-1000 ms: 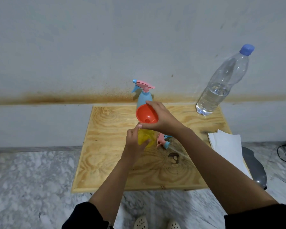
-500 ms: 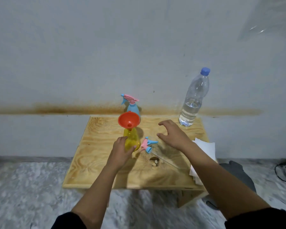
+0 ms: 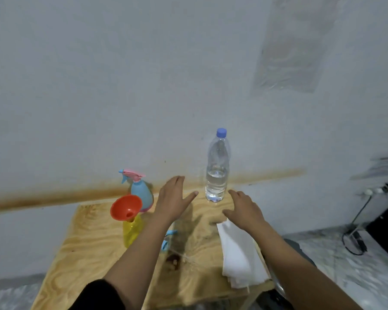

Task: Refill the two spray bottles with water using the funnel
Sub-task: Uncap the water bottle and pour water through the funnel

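Observation:
An orange funnel [image 3: 126,207] sits in the neck of a yellow spray bottle [image 3: 132,231] standing on the wooden table [image 3: 92,249]. Behind it stands a blue spray bottle [image 3: 142,193] with its pink trigger head on. A loose pink and blue trigger head [image 3: 169,237] lies on the table, mostly hidden by my left forearm. A clear water bottle [image 3: 217,168] with a blue cap, about a third full, stands at the back. My left hand [image 3: 173,198] and my right hand [image 3: 244,208] are both open and empty, held on either side of the water bottle without touching it.
A stack of white paper towels [image 3: 239,253] lies on the table's right edge. A grey wall with a rusty stain rises right behind the table. Marble floor lies around it, with a black cable [image 3: 354,233] and dark objects at the right.
My left hand let go of the yellow bottle and moved up and right toward the water bottle. My right hand moved further toward the water bottle. The camera tilted up.

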Demonstrator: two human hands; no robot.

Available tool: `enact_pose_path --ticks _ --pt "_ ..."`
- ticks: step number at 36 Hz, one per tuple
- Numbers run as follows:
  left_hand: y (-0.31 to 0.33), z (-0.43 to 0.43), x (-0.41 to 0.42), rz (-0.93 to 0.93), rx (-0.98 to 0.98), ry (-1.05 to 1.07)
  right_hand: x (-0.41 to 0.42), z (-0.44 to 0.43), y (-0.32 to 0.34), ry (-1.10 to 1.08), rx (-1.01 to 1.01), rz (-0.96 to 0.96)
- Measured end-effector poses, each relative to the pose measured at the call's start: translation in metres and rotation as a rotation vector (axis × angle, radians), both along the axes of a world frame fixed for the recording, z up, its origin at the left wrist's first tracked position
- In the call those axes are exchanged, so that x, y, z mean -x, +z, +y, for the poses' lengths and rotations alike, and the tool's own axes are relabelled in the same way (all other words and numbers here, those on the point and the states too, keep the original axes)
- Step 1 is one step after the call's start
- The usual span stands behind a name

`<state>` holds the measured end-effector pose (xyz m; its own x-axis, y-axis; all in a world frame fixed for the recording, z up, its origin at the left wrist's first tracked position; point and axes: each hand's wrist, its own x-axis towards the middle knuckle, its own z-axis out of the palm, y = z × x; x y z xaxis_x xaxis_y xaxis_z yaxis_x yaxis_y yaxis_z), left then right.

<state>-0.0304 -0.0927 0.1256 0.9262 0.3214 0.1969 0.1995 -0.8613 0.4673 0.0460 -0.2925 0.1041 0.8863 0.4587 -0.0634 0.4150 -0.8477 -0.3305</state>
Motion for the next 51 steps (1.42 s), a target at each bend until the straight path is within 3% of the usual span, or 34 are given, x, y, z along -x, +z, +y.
enact_pose_path --ticks 11,14,23,32,43,51 --pt "0.041 -0.007 -0.156 -0.178 0.094 -0.2 -0.09 0.043 -0.032 -0.199 -0.243 0.127" --pt "0.038 -0.012 -0.176 -0.225 0.159 -0.228 -0.104 0.056 -0.044 -0.261 -0.362 0.19" --pt "0.009 -0.014 -0.195 -0.274 0.465 -0.247 -0.135 0.091 -0.077 -0.263 -0.657 0.139" --pt "0.005 -0.02 -0.192 -0.395 0.652 -0.152 -0.13 0.09 -0.082 -0.343 -0.623 0.014" --pt "0.019 -0.032 -0.122 -0.389 0.552 -0.073 -0.055 0.083 -0.066 -0.281 -0.655 0.061" --pt "0.022 -0.038 -0.045 -0.434 0.503 -0.024 0.018 0.062 -0.059 -0.155 -0.675 -0.017"
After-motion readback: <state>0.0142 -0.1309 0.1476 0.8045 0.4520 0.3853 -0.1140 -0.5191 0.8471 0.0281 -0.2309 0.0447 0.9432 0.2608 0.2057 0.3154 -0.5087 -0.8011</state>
